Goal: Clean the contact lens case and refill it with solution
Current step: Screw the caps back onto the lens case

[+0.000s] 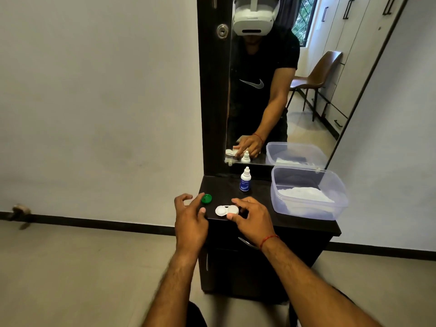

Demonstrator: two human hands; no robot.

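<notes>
A white two-well contact lens case (224, 210) lies on the dark cabinet top (295, 224), its left well uncovered. My right hand (252, 220) grips the case's right side between thumb and fingers. A green cap (206, 198) lies on the top to the left of the case. My left hand (190, 214) hovers over the cabinet's left front corner, fingers spread, just beside the green cap and holding nothing. A small white solution bottle (245, 180) with a blue label stands upright behind the case.
A clear plastic tub (309, 212) holding white tissue sits on the right of the cabinet top. A tall mirror (278, 79) stands behind and reflects me. The cabinet's left edge drops to the floor beside my left hand.
</notes>
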